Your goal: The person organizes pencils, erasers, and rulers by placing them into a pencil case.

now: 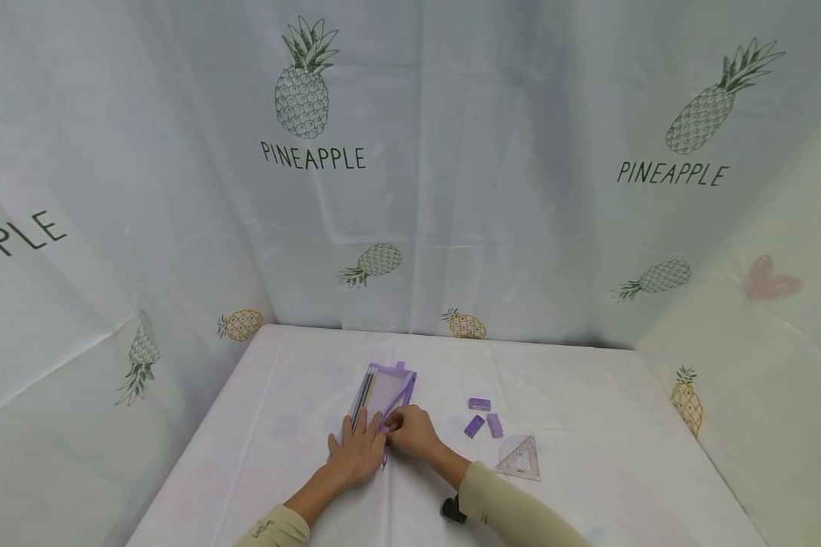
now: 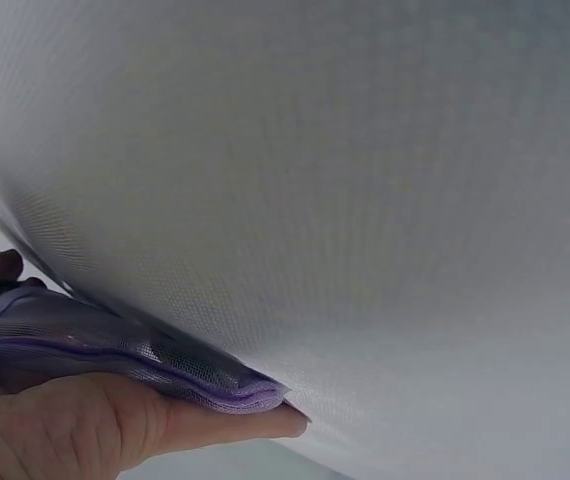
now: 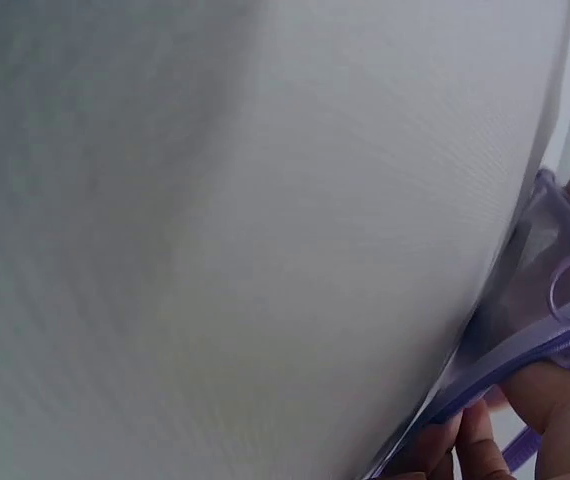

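A purple mesh zip pouch (image 1: 387, 386) lies on the table with several pencils (image 1: 362, 393) along its left side, inside it as far as I can see. My left hand (image 1: 357, 452) rests on the near part of the pouch, fingers spread; in the left wrist view its thumb (image 2: 205, 425) runs along the pouch's edge (image 2: 235, 402). The right hand (image 1: 413, 431) pinches the zipped edge at the pouch's right side. A purple ring (image 3: 553, 290) shows on the pouch in the right wrist view. Exactly what the right fingertips pinch is partly hidden.
Right of the pouch lie three small purple blocks, like erasers (image 1: 480, 404). Nearer are a clear set square (image 1: 532, 460) and a faint round transparent piece beside it. A small black object (image 1: 451, 510) sits by the right sleeve. Pineapple-printed curtains (image 1: 479, 228) enclose the table.
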### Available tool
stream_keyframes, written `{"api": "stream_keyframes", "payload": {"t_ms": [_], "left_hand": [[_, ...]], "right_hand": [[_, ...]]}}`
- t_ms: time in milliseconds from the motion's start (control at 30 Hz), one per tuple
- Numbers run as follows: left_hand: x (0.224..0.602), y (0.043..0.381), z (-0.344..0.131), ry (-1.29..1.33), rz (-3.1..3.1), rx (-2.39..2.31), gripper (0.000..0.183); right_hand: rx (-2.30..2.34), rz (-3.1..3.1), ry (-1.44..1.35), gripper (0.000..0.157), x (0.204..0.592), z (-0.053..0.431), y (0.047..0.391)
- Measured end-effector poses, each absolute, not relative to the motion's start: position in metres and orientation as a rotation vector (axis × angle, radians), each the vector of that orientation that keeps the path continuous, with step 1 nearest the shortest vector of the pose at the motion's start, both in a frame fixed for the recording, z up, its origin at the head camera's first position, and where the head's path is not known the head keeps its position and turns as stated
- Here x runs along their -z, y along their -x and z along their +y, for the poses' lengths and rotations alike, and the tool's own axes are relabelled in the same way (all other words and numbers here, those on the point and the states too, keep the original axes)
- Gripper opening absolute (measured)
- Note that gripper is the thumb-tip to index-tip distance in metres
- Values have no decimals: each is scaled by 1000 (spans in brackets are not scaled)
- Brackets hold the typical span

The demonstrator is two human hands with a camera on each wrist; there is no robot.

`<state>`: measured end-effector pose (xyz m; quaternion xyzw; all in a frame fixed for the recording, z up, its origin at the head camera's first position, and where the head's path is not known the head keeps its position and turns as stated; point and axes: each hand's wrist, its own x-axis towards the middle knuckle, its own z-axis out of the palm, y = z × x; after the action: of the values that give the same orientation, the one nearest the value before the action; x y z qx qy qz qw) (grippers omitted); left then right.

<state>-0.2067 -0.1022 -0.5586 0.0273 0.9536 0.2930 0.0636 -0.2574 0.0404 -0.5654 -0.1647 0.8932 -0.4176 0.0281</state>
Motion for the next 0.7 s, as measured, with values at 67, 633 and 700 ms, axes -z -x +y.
{"api": "stream_keyframes", "payload": {"t_ms": [67, 633, 700], "left_hand": [[559, 207, -102, -77, 2878, -882, 53], [560, 207, -101, -93, 2894, -815, 56], [560, 207, -101, -95, 2898, -817, 55]], "right_hand": [[1297, 2738, 498, 8, 564, 39, 256], [1205, 2861, 674, 31, 550, 65, 242], [1191, 2891, 708, 43, 549, 69, 242]]}}
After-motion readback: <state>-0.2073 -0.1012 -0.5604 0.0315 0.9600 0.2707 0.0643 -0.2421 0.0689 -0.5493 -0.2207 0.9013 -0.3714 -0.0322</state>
